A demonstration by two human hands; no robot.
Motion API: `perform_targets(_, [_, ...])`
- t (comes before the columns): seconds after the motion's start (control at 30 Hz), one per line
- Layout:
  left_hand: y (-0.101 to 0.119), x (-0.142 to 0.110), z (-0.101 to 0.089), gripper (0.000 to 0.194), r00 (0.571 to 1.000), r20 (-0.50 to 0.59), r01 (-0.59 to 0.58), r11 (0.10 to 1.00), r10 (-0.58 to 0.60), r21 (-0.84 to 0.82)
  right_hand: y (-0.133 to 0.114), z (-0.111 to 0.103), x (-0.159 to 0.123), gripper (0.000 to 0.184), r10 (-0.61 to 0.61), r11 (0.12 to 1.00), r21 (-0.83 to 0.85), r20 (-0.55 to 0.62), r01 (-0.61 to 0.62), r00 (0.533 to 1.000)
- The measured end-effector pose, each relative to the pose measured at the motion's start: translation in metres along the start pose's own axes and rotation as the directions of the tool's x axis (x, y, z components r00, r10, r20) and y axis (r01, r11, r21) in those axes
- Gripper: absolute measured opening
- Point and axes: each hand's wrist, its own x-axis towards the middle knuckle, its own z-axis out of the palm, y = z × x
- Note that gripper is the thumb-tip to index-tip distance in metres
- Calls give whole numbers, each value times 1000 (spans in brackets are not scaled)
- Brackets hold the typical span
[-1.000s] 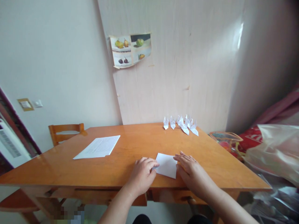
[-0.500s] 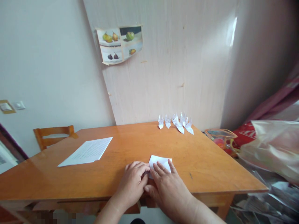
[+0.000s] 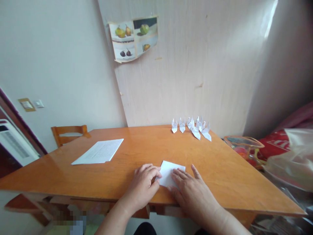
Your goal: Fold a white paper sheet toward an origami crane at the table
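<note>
A small folded sheet of white paper [image 3: 167, 173] lies flat on the wooden table near its front edge. My left hand [image 3: 146, 182] is at the paper's left edge, fingers curled and the thumb close under them, closed on that edge. Across the right part of the paper lies my right hand [image 3: 188, 187], flat with its fingers stretched out and the little-finger side raised a bit. Its fingertips cover the paper's lower right area. At the back right of the table stand several folded white paper figures [image 3: 195, 130] with pointed tips.
A stack of printed sheets [image 3: 99, 152] lies on the left of the wooden table [image 3: 141, 143]. A wooden chair [image 3: 68, 130] stands behind its left end. Right of the table are an orange-rimmed basket [image 3: 242, 142] and plastic bags [image 3: 292, 156]. Fruit pictures [image 3: 134, 39] hang on the wall panel.
My right hand has slid rightward over the paper, baring more of its middle. The left hand stays at the left edge. The whole view has shifted a little to the left.
</note>
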Motion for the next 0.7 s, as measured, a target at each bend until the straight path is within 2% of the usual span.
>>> perform_targets(0.2, [-4,0,-2,24,998,39,53,999,-53,-3,4,8,-4,39,1,1000,-30,-42,-2,999])
perform_targets(0.37, [-10,6,-6,32,992,97,78,997,-76,-15,9,15,-6,41,-45,995,-94,-18,43,999])
perform_targets(0.53, [-9,12,-12,29,991,134,22,999,-18,-26,13,22,-8,41,-44,995,-89,-83,36,996])
perform_targets(0.7, [-10,16,-20,40,976,217,6,1000,-6,2,13,24,-9,40,-111,991,-91,-95,102,989])
